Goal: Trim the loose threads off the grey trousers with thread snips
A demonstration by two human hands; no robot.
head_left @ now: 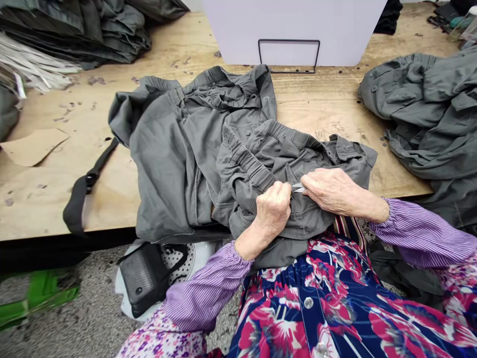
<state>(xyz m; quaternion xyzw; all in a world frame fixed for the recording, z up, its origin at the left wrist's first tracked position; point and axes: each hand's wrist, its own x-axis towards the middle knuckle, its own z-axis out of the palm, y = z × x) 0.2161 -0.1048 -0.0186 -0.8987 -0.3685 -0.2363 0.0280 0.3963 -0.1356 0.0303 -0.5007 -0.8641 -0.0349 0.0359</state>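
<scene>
Along the worktable's (pixel 324 94) near edge, grey elastic-waisted garment (pixel 244 171) bunched, part overhanging toward the lap. Left hand (pixel 274 206) clenched on its cloth; right hand (pixel 333 191) pinching a small metal blade (pixel 299 188), just beside the left fist. Second grey garment (pixel 164 159) spread adjoining, leftward. Cloth stack (pixel 93 30) at far left corner; rumpled grey heap (pixel 421 114) at right, drooping over the near edge.

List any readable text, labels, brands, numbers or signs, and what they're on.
No readable text anywhere in view.
Gray garment at front center: no lettering visible.
White board: no writing on the part in frame.
Black mesh pouch: small round detail, too small to tell whether it carries lettering.
</scene>
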